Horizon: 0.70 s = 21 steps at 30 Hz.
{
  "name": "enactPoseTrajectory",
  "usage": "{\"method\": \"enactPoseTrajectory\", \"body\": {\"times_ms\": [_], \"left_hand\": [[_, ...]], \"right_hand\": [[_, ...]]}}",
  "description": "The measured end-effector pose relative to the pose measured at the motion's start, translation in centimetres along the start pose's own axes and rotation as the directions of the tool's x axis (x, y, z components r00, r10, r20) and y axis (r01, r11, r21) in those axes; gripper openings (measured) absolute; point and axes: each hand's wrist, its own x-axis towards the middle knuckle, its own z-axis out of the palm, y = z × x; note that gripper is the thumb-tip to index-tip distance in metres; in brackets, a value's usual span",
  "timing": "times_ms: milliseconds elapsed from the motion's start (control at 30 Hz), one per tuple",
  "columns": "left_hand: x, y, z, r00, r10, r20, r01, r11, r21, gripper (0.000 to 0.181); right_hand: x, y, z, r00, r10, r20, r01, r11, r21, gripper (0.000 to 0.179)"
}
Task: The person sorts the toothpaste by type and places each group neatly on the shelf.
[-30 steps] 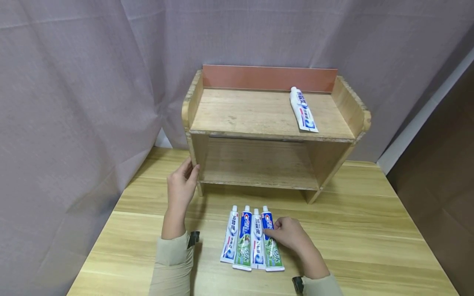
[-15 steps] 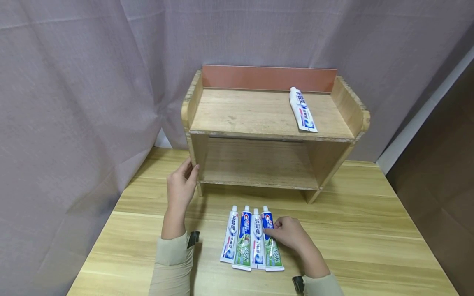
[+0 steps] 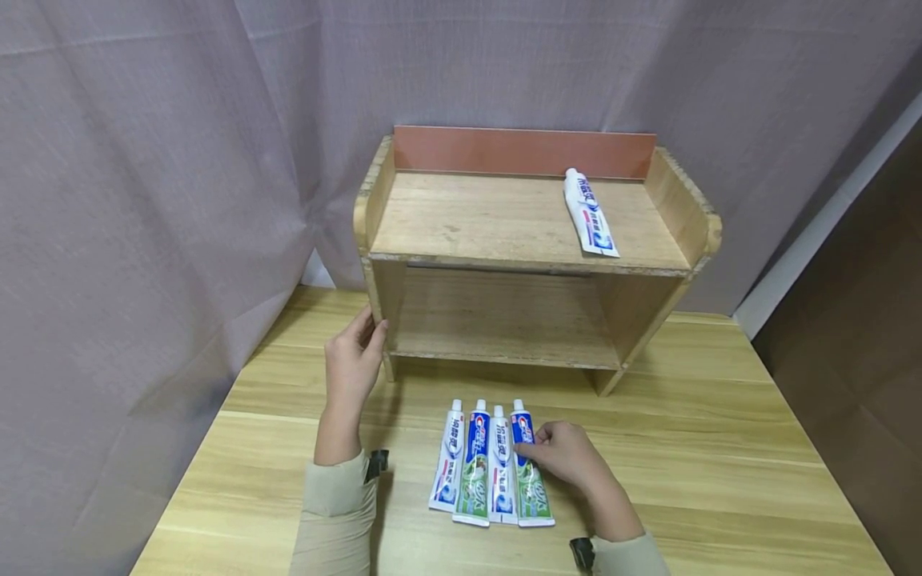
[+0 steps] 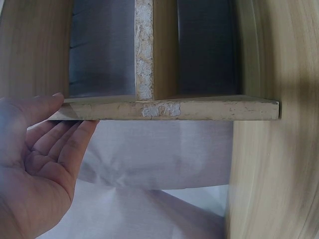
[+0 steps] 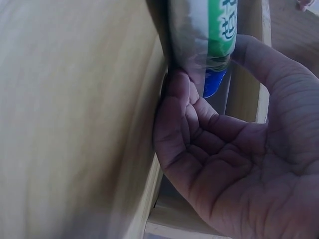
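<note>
So the right hand has a light pinch on 1 blue-and-green toothpaste tube, thumb on the printed face, other fingers curled in at the edge, barely any gap beyond the tube's thickness. That tube's at the right end of a row of 4 on the wood-grain table, caps pointing at the shelf. Going left: a white tube, another blue-and-green tube, then 1 more white tube. Left hand is gripping the shelf's left side panel, thumb against 1 face, fingers on the other. Up on the top board of the wooden shelf, toward the right, lies a 5th tube, white. Grey curtain behind everything.
</note>
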Motion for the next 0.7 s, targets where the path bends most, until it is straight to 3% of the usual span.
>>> {"method": "enactPoseTrajectory", "body": {"times_ms": [700], "left_hand": [[-0.03, 0.11, -0.04, 1.000, 0.003, 0.000, -0.003, 1.000, 0.003, 0.033]], "right_hand": [[-0.22, 0.28, -0.26, 1.000, -0.004, -0.008, 0.004, 0.999, 0.050, 0.034]]}}
